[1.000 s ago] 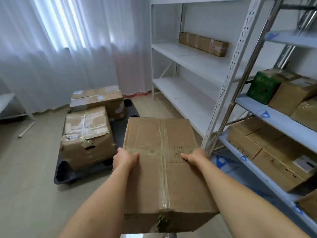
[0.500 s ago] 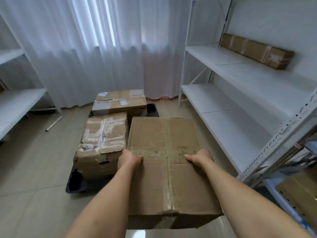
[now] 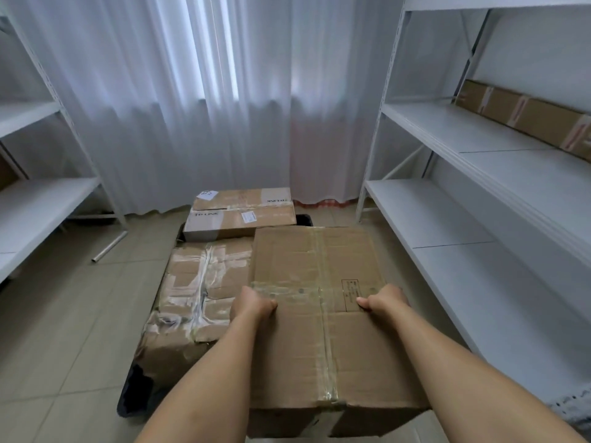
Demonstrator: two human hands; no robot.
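The white shelving rack [image 3: 479, 225] stands close on my right; swinging the big cardboard box [image 3: 319, 340] toward it could clip an upright and jolt my hold. I carry that box in front of me, over the black trolley [image 3: 134, 401], just beside the battered taped box [image 3: 198, 298]. It is wide and could tip forward, since my left hand [image 3: 252, 303] and right hand [image 3: 383, 300] only clamp its side edges, thumbs on top, fingers curled down out of sight. Since a second ago I have turned left: the stocked shelves have left view, and my grip is unchanged.
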